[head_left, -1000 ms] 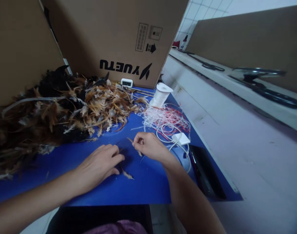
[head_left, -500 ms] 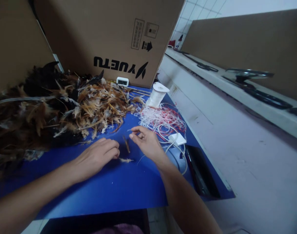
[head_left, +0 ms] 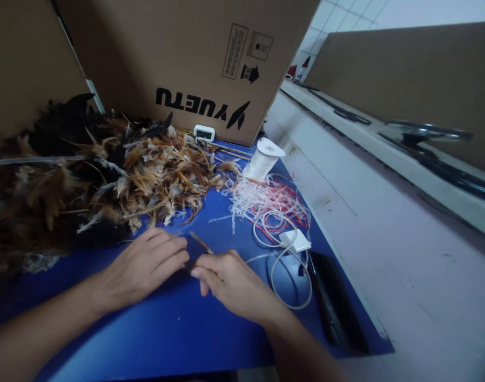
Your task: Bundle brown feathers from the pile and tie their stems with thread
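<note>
Over blue table (head_left: pixel 147 339), left hand (head_left: pixel 147 262) palm down, fingers curled, tips hidden, hold unclear. Close beside it, right hand (head_left: pixel 230 281) nearly closed, thumb against forefinger, contents unclear. Small feather (head_left: pixel 201 242) at right forefinger, held or loose unclear. Beyond: feather pile (head_left: pixel 158 175) to left, white spool (head_left: pixel 263 160) and tangled string (head_left: pixel 266 199) to right.

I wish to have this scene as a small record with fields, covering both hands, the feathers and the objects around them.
left hand: fingers curled, near the right; contents hidden
right hand: thumb and forefinger close together; grip unclear
small feather: just beyond the right fingers
feather pile: brown and black, left and back
white spool: behind tangled strands, white and red
surface: blue table
backdrop: cardboard box, "YUETU" upside down
</note>
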`<action>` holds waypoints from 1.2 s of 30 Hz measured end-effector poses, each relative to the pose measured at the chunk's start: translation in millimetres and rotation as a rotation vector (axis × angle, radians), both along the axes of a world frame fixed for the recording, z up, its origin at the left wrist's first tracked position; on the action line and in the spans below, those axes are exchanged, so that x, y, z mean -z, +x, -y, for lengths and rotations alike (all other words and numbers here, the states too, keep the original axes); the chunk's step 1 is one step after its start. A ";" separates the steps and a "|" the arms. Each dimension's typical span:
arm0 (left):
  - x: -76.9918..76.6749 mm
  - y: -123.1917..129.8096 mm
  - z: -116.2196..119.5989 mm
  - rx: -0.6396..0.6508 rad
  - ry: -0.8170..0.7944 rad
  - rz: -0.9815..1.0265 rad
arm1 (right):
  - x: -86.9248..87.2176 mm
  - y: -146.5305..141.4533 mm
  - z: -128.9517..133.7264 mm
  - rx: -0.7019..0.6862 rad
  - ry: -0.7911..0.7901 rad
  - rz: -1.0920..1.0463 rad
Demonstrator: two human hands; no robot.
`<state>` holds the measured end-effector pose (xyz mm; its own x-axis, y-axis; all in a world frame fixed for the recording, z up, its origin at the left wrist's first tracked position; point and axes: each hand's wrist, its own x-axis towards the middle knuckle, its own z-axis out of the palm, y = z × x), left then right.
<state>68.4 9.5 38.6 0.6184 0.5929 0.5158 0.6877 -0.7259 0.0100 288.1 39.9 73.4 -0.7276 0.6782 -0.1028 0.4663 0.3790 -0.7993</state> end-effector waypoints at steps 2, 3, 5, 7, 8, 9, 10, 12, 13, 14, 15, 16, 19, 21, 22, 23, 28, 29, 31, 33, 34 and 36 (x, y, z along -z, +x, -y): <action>0.4 -5.0 -2.8 -0.079 0.065 0.018 | 2.7 -0.4 -1.7 0.104 -0.026 -0.056; 0.1 -7.2 -4.4 -0.131 0.072 0.018 | 4.2 -0.6 -3.0 0.171 -0.046 -0.099; -1.0 -10.1 -6.9 -0.225 0.014 -0.005 | 7.5 -1.0 -6.7 0.302 -0.091 -0.201; -1.8 -10.7 -7.3 -0.292 -0.116 -0.042 | 10.5 -1.0 -11.2 0.402 -0.112 -0.281; -1.8 -10.3 -6.5 -0.312 -0.186 -0.056 | 11.8 -0.7 -13.6 0.440 -0.099 -0.295; -1.4 -9.7 -5.1 -0.326 -0.250 -0.064 | 13.0 -0.2 -16.0 0.471 -0.062 -0.286; -0.5 -9.0 -3.2 -0.336 -0.307 -0.071 | 14.2 0.5 -18.3 0.496 0.001 -0.264; 2.2 -7.8 1.3 -0.349 -0.382 -0.084 | 16.6 1.9 -22.6 0.530 0.167 -0.221; 3.9 -7.3 3.3 -0.353 -0.405 -0.091 | 18.0 2.4 -24.5 0.543 0.243 -0.216; 5.7 -6.8 5.1 -0.357 -0.425 -0.100 | 19.5 2.7 -26.2 0.558 0.299 -0.224; 7.4 -6.4 6.4 -0.361 -0.441 -0.106 | 21.3 2.8 -27.7 0.576 0.329 -0.240; 8.9 -5.8 7.4 -0.359 -0.459 -0.111 | 23.2 2.7 -29.0 0.598 0.338 -0.255; 11.6 -2.9 8.3 -0.340 -0.478 -0.098 | 29.3 1.1 -30.7 0.652 0.305 -0.267; 11.8 -0.7 8.5 -0.325 -0.476 -0.072 | 32.8 -0.8 -30.2 0.664 0.282 -0.272; 11.8 0.0 8.7 -0.318 -0.472 -0.058 | 34.3 -1.8 -29.7 0.669 0.280 -0.277; 12.0 0.5 9.0 -0.310 -0.467 -0.049 | 35.7 -2.8 -29.2 0.672 0.281 -0.279; 15.1 -0.7 7.9 -0.311 -0.300 -0.009 | 41.0 -6.5 -28.1 0.702 0.339 -0.275; 14.9 -0.6 6.8 -0.314 -0.278 0.003 | 41.7 -6.7 -28.1 0.705 0.351 -0.278; 12.0 0.9 3.8 -0.307 -0.281 0.039 | 41.9 -6.6 -28.1 0.701 0.363 -0.288; 6.9 3.8 1.3 -0.298 -0.332 0.103 | 39.8 -6.2 -27.9 0.686 0.366 -0.308; 4.5 5.4 0.8 -0.292 -0.363 0.148 | 38.0 -5.9 -27.6 0.678 0.363 -0.323; 1.9 7.8 2.1 -0.278 -0.436 0.243 | 33.1 -5.3 -27.2 0.668 0.334 -0.351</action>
